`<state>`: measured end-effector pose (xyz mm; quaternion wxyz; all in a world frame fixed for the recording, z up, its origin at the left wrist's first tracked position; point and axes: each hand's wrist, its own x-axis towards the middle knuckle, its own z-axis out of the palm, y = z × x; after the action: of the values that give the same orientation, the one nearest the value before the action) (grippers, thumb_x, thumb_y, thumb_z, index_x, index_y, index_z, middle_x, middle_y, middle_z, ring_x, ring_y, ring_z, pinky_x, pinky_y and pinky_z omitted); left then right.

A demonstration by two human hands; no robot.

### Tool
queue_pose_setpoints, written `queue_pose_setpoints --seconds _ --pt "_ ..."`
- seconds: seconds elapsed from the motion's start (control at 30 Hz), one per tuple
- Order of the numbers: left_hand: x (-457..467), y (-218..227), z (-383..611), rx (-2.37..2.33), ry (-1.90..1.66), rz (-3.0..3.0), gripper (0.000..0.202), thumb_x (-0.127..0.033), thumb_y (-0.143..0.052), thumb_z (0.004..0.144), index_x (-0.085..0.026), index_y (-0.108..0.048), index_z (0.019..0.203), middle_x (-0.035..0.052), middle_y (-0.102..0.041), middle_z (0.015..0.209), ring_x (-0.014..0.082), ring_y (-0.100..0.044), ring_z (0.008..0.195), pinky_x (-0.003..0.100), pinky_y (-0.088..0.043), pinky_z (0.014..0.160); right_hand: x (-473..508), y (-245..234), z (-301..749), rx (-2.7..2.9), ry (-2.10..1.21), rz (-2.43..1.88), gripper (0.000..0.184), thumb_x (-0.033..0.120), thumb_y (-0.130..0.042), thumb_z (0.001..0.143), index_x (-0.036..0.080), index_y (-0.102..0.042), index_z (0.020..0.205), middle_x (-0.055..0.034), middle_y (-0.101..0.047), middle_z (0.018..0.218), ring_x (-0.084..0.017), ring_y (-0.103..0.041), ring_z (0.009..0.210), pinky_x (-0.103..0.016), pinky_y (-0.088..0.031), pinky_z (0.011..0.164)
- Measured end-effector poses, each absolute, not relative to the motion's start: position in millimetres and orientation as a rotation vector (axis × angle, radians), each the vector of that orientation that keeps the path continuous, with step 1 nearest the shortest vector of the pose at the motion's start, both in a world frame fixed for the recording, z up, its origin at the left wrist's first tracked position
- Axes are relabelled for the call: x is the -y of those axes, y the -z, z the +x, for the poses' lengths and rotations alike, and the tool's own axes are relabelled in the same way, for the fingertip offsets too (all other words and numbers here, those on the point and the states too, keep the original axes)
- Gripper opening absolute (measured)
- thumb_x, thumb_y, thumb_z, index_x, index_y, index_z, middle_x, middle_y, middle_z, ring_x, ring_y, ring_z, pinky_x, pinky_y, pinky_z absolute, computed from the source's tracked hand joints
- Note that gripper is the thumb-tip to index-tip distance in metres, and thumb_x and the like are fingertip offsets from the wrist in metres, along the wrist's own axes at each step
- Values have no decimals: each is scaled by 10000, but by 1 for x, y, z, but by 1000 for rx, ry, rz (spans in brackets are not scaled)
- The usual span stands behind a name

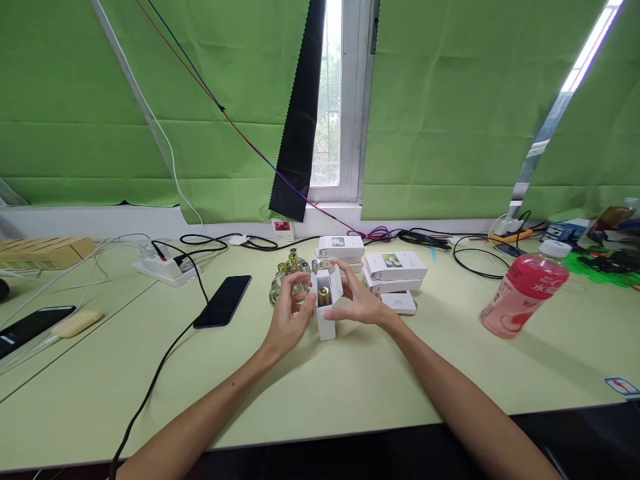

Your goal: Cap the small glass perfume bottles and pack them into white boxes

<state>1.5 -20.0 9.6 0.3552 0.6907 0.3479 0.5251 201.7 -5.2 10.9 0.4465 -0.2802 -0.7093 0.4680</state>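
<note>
A small white carton [327, 328] stands upright on the table with its top flaps raised. Inside it sits a bottle, only its gold cap [324, 297] showing at the opening. My left hand [290, 313] curls at the carton's left side, thumb against the upper edge. From the right, my right hand [361, 301] grips the carton, its thumb on the front face and its fingers by the raised flap. Just behind my left hand is a cluster of several small glass bottles [280, 272] with gold and silver caps, partly hidden by that hand.
White cartons [397, 265] lie stacked behind my right hand, with more boxes [341, 247] further back. A pink drink bottle [524, 293] stands to the right. Left are a black phone [223, 301], a power strip [163, 267] and a black cable [155, 383] crossing the table.
</note>
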Motion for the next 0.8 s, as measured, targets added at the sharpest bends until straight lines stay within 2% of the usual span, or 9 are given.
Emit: queue_pose_setpoints --seconds 0.1,0.2,0.4,0.57,0.8 --pt "23 -12 1 -866 -1347 1796 322 -506 -533 977 -242 -477 1152 15 -570 1004 65 -511 522 231 -436 465 5 -10 202 1745 -1188 -702 1202 464 -924 637 281 -170 1555 -99 -632 1286 -275 -630 1209 -525 -419 1143" --pt "24 -14 1 -850 -1325 1861 289 -494 -501 999 -228 -516 1110 -27 -538 812 78 -507 510 229 -443 485 5 -11 202 1738 -1215 -698 1227 458 -935 625 289 -164 1565 -98 -613 1314 -275 -612 1222 -514 -395 1157" --pt "24 -16 2 -834 -1370 1978 280 -468 -488 1012 -227 -590 1113 39 -546 1089 73 -561 600 237 -491 510 6 -13 201 1736 -1216 -681 1231 457 -941 615 309 -170 1563 -103 -565 1380 -280 -585 1259 -507 -372 1172" --pt "24 -15 2 -829 -1373 2032 301 -443 -446 1037 -222 -639 1106 55 -558 1113 79 -553 623 230 -475 510 4 -10 200 1731 -1192 -657 1221 475 -943 606 324 -193 1558 -108 -542 1395 -287 -592 1245 -514 -392 1153" --pt "24 -14 0 -837 -1370 2066 352 -428 -421 1054 -213 -699 1052 63 -572 1137 67 -535 609 233 -479 515 2 -10 201 1720 -1154 -662 1122 511 -914 648 309 -239 1521 -94 -570 1298 -265 -616 1182 -491 -423 1122"
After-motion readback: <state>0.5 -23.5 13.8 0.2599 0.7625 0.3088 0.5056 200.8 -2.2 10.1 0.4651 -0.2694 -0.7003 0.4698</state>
